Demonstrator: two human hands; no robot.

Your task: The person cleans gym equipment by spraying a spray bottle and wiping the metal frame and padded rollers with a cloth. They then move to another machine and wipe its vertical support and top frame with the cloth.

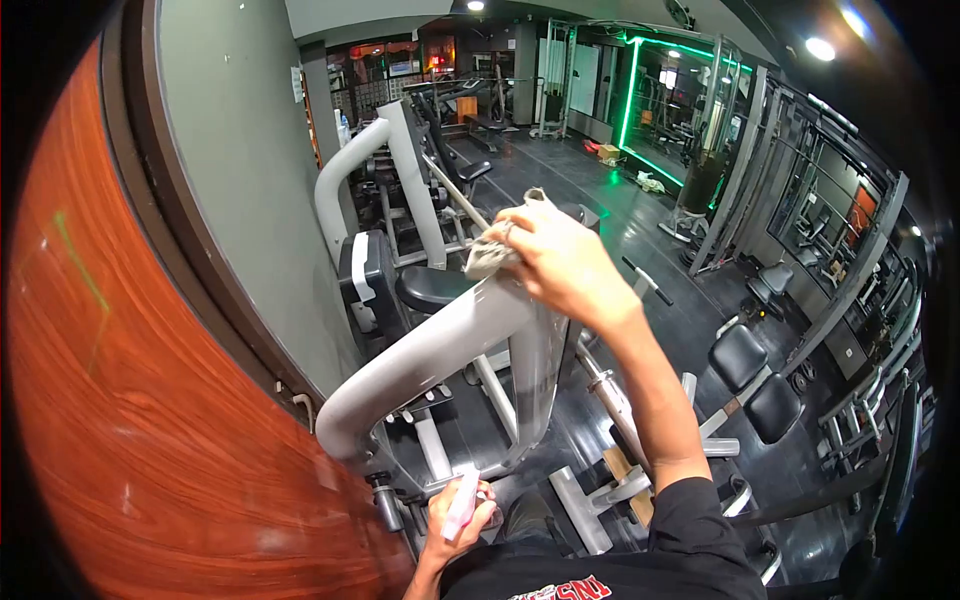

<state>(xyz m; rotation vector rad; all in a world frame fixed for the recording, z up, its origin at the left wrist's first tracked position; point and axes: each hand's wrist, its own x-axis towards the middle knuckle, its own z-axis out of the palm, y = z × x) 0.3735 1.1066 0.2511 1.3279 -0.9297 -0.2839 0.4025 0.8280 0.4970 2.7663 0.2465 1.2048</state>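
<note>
My right hand [560,255] is closed around a crumpled light grey cloth [490,257] at the top bend of a thick grey exercise machine frame [430,350]. The cloth rests against the tube there, and part of it sticks up above my knuckles. Low in front of my body, my left hand [447,530] grips a small pink and white bottle [462,503], held upright at a slight tilt. Its lower end is partly covered by my fingers. Beyond the frame are the machine's black padded seat [437,288] and a black pad with a white strip [372,275].
A glossy reddish wood door [130,430] with a metal handle [305,405] stands close on my left, beside a grey wall [235,180]. To the right are a black padded bench [740,358] and a bar [610,395]. More gym machines and green-lit mirrors line the far side.
</note>
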